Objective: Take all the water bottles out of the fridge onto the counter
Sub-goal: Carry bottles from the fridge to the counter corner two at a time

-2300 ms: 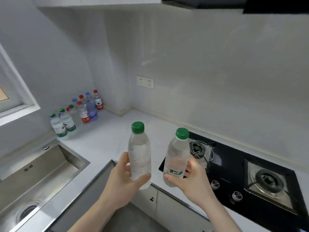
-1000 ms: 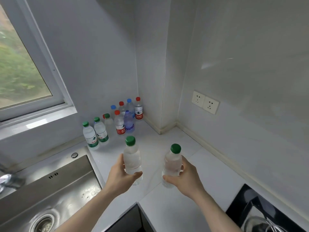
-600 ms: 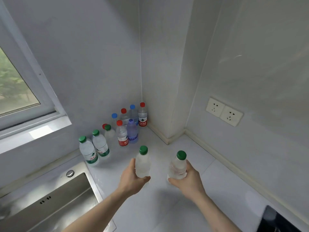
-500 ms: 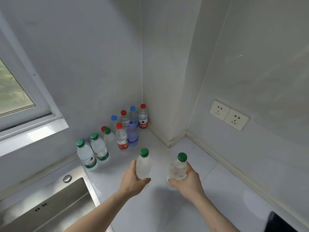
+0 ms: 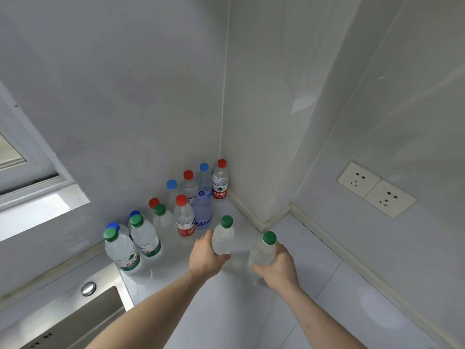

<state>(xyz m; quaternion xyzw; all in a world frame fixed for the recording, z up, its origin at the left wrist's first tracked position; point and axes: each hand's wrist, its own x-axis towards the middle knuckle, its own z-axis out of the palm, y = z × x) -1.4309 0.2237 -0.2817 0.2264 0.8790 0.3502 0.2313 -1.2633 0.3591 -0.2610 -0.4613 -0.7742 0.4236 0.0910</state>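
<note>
Green caps: two clear water bottles, one in each hand, were held upright low over the white counter (image 5: 327, 293).
Left hand: the left hand (image 5: 205, 258) was wrapped tight round the left bottle (image 5: 222, 238), fingers closed on its body.
Right hand: the right hand (image 5: 278, 267) was likewise closed on the right bottle (image 5: 263, 250), just right of the first.
Change: a moment before, the pair was carried high near the stove; by now both had come down at the near edge of the standing group of bottles (image 5: 183, 215) in the far corner.
Contact: whether either base touched the counter could not be told.
Meaning: set-down seemed imminent; these two would join the others already out of the fridge.
Also seen: steel sink (image 5: 75, 321) near left; wall sockets (image 5: 375, 190) right.
Fridge: out of view, so what remained inside was unknown.
</note>
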